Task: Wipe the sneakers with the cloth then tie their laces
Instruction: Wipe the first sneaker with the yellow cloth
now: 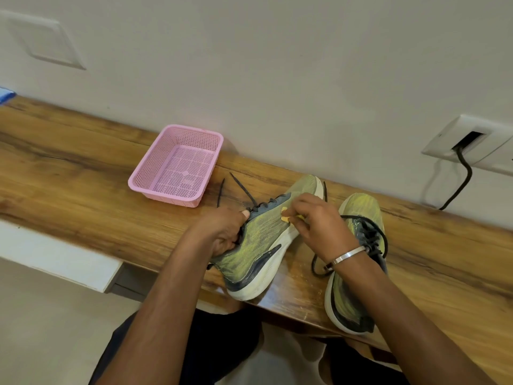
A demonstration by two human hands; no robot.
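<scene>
The left hand grips the collar of a yellow-green sneaker tipped on its side at the middle of the wooden tabletop, while the right hand (a metal bangle on its wrist) pinches a small yellow cloth against the shoe's upper. Its dark laces trail loose toward 11 o'clock, where an empty-looking pink basket sits near the wall. The second sneaker stands upright at 3 o'clock of the first, its laces untied, below a wall socket with a black cable.
</scene>
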